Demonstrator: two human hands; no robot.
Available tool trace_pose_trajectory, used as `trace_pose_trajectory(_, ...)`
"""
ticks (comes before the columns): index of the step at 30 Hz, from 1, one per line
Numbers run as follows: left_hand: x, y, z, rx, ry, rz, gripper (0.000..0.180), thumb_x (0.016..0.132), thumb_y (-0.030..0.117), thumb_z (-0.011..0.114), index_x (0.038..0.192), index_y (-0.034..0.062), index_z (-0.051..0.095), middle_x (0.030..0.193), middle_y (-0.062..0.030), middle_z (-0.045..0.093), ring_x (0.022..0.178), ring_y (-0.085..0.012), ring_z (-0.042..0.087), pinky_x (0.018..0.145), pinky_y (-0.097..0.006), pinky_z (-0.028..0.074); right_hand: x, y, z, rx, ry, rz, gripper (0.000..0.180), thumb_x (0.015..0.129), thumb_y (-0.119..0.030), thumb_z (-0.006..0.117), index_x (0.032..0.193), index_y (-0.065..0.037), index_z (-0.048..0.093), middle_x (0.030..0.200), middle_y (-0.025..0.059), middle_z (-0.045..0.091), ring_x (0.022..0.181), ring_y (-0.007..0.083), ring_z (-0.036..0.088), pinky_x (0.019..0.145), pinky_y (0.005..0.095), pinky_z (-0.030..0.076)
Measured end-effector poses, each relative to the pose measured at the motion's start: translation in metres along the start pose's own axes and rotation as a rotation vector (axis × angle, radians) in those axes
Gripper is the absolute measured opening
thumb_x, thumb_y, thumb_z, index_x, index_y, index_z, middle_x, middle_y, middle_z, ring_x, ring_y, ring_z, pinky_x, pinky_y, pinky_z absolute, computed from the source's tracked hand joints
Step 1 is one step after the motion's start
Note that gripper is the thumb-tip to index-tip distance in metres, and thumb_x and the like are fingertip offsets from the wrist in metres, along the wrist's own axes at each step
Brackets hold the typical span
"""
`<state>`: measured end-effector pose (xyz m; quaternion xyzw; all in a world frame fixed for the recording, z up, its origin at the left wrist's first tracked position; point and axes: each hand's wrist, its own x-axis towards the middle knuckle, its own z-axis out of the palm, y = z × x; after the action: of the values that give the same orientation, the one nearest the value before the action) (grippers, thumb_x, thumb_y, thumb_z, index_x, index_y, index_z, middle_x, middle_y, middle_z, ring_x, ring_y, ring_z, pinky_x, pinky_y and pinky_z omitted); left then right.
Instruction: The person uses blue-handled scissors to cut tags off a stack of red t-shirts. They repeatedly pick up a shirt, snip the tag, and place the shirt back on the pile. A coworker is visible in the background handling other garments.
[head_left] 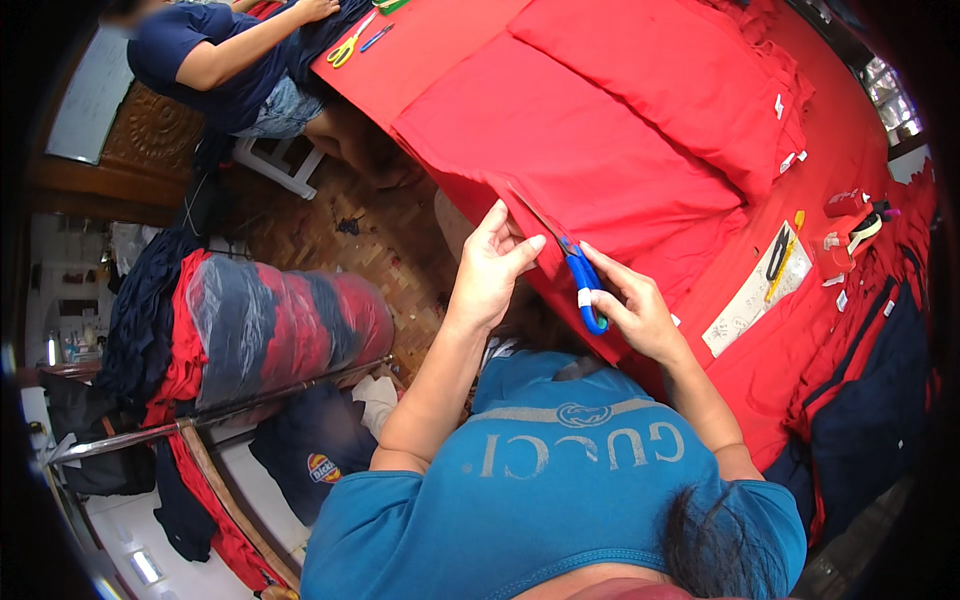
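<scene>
My right hand (637, 312) is wrapped around the blue handles of a pair of scissors (580, 280). Their narrow blades point up and to the left, along the near edge of a red cloth (560, 130) spread on the table. Just left of the blades, my left hand (490, 262) is closed, thumb and fingers pinching at the cloth's edge. The exact bit between those fingertips is mostly hidden. Another folded red piece (660, 80) lies over the cloth at the upper right.
Yellow-handled scissors (342, 52) lie near a co-worker in a navy shirt (200, 50). Toward the right are a white paper pattern (760, 290) with a yellow pencil (778, 280), and a tape dispenser (862, 232). Left stand a plastic-wrapped garment bundle (290, 330), a metal rail (230, 405) and a white stool (280, 165).
</scene>
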<state>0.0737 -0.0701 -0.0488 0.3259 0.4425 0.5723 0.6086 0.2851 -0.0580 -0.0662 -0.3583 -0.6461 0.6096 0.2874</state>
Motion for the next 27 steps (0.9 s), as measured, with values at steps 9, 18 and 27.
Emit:
trace_pose_trajectory(9,0.008,-0.009,-0.015,-0.185,0.036,0.059,0.042,0.092,0.000,0.052,0.133,0.0019,0.047,0.128,-0.0124,0.056,0.117,-0.0197,0.054,0.099,-0.038,0.044,-0.007,0.008,0.000,0.046,-0.047,0.114,0.053,0.091,-0.010,0.057,0.141,-0.001,0.043,0.114,0.0141,0.062,0.098,0.0138,0.060,0.087,0.0274,0.047)
trace_pose_trajectory(18,-0.001,-0.007,-0.013,-0.096,0.002,-0.007,0.051,0.088,-0.002,0.057,0.137,0.0034,0.043,0.126,-0.0107,0.057,0.112,-0.0199,0.057,0.094,-0.035,0.047,0.005,0.014,0.006,-0.003,0.011,-0.052,0.052,0.089,-0.011,0.058,0.138,0.000,0.045,0.107,0.0142,0.064,0.087,0.0163,0.063,0.077,0.0286,0.050)
trace_pose_trajectory(27,-0.002,-0.047,-0.021,-0.393,0.153,-0.149,0.042,0.093,0.005,0.054,0.133,0.0057,0.042,0.126,-0.0101,0.057,0.114,-0.0212,0.057,0.094,-0.039,0.050,0.001,-0.006,-0.002,0.255,-0.063,0.151,0.053,0.088,-0.006,0.056,0.139,0.000,0.043,0.098,0.0083,0.062,0.076,0.0126,0.059,0.070,0.0276,0.050)
